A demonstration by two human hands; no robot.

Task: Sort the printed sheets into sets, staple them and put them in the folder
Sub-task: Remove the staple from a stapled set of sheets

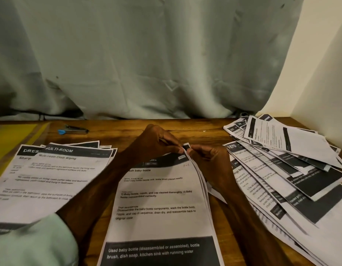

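A set of printed sheets (158, 206) headed "wash baby bottle" lies in the middle of the wooden table (200, 131). My left hand (158, 141) and my right hand (208, 156) both pinch its top right corner, lifting it slightly. A sorted pile of sheets (49, 175) with "MULTI-ROOM" on top lies at the left. A loose fan of unsorted sheets (287, 169) spreads over the right side. A stapler (74, 129) with a blue end lies at the back left. A yellow folder (10, 139) sits at the far left edge.
A grey-green curtain (147, 54) hangs behind the table. A cream wall (323, 73) closes off the right side. Bare wood shows between the stapler and the right-hand sheets.
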